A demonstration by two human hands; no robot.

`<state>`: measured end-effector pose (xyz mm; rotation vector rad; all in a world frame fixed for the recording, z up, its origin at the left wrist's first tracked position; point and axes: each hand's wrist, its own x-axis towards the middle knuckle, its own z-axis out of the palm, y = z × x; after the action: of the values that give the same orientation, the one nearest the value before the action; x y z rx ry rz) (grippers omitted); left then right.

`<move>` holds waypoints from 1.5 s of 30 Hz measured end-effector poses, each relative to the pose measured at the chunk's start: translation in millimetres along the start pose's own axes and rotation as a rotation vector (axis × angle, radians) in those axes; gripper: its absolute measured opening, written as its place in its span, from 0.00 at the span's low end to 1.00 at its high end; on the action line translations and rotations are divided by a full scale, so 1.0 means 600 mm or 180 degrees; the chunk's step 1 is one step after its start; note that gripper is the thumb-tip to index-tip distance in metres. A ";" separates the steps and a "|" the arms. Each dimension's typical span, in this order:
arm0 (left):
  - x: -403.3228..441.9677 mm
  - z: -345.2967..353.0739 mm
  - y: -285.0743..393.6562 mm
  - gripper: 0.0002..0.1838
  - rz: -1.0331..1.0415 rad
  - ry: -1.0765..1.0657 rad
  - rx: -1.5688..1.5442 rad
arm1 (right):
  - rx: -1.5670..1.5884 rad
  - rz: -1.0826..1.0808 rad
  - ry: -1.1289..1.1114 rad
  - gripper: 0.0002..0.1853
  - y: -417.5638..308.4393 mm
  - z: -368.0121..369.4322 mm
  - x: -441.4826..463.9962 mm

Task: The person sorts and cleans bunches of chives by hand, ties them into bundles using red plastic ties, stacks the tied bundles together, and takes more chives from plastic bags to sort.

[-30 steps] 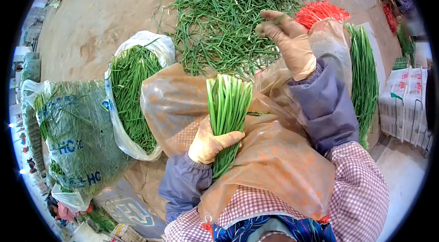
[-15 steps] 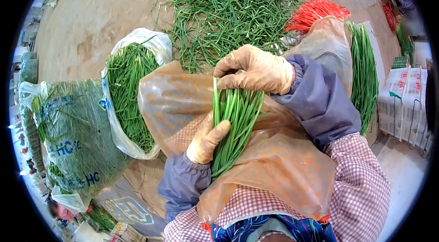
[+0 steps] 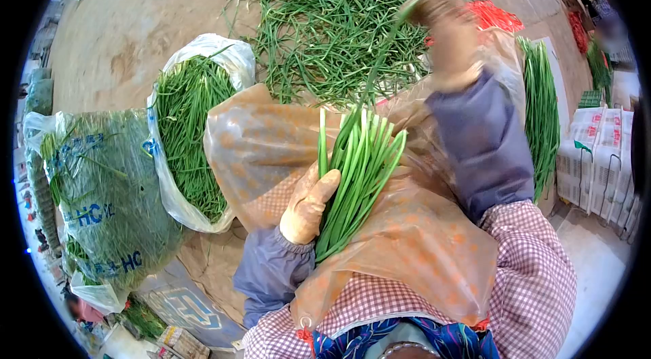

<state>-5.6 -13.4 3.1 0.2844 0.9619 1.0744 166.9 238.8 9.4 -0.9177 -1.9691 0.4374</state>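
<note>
My left hand (image 3: 306, 208), in a tan glove, is closed round a bunch of green stalks (image 3: 359, 176) with pale ends pointing up, above the translucent orange-spotted apron (image 3: 407, 223) on my lap. The stalks fan out to the right. My right hand (image 3: 449, 36), also gloved and smeared by motion, is raised up and to the right, beside the red ties (image 3: 496, 15). A thin green strand trails from its fingers down toward the bunch. Beyond my knees lies a wide heap of loose green stalks (image 3: 339, 20) on the floor.
On the left stand an open white bag (image 3: 237, 57) of green stalks and a full clear plastic bag (image 3: 115, 203). Long green stalks (image 3: 540, 115) lie at the right, beside white crates (image 3: 595, 155). Flattened cardboard (image 3: 186, 305) is at the lower left.
My right hand came down to the top of the bunch, then moved back up and right with a green strand. The bunch in my left hand has fanned out and tilted right.
</note>
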 end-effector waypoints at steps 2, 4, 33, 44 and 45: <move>-0.001 -0.004 -0.003 0.25 0.0022 0.0010 0.0051 | 0.2300 0.2040 0.1690 0.10 0.091 -0.032 0.042; 0.002 -0.013 -0.012 0.24 0.0112 -0.0025 0.0115 | 0.2411 0.2692 0.2389 0.10 0.185 -0.066 0.067; 0.008 0.002 -0.004 0.18 -0.0114 0.0346 0.0397 | 0.1753 0.0988 -0.1592 0.06 -0.081 0.035 -0.078; 0.010 0.006 0.004 0.21 -0.0037 0.0338 0.0523 | 0.0666 -0.0133 -0.1517 0.21 -0.008 -0.013 -0.014; 0.012 0.007 0.003 0.21 -0.0119 0.0320 0.0385 | 0.1122 -0.0489 -0.2245 0.18 -0.056 -0.013 -0.021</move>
<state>-2.3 -5.6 3.1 0.3125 1.1205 1.0057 163.0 206.6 27.0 -0.4008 -2.4474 1.0892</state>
